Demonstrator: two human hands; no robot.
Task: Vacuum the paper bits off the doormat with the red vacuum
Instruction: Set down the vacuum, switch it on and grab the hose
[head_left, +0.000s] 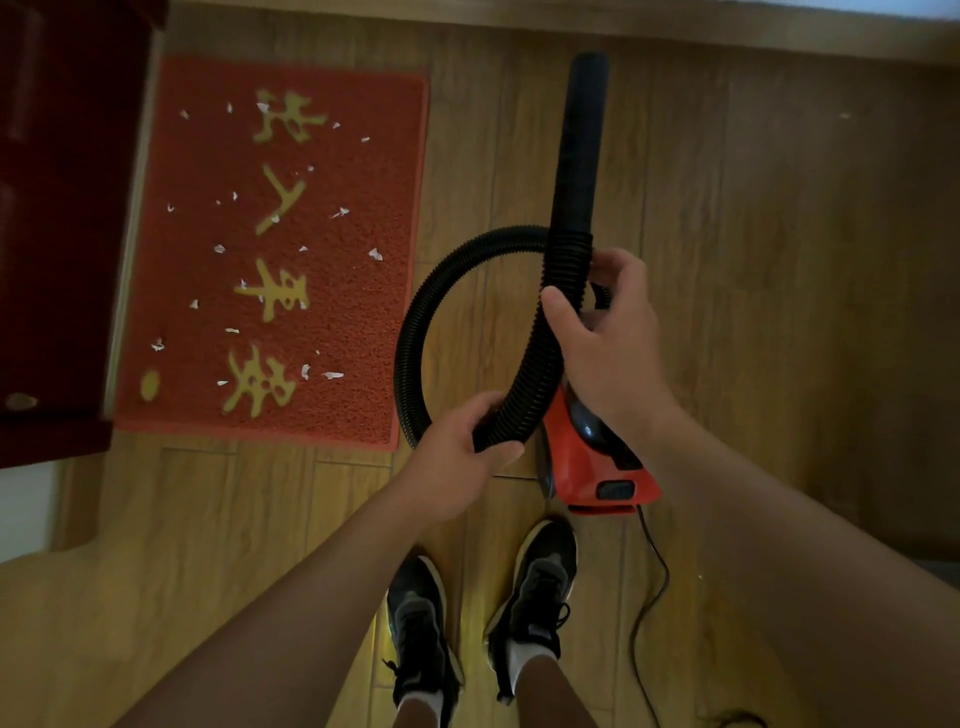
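A red doormat (332, 322) with gold characters lies on the wooden floor at the left. Several white paper bits (375, 254) are scattered over it. The red vacuum (587, 467) stands on the floor right of the mat, just ahead of my shoes. Its black ribbed hose (415, 332) loops up into a black rigid nozzle tube (582, 140) that points away from me. My right hand (608, 332) grips the hose just below the tube. My left hand (462, 447) grips the hose lower down, near the vacuum body.
A dark red door or cabinet (57, 208) borders the mat's left side. The vacuum's black cord (649, 597) trails back across the floor to the right of my shoes (535, 597). Bare wooden flooring stretches to the right of the vacuum.
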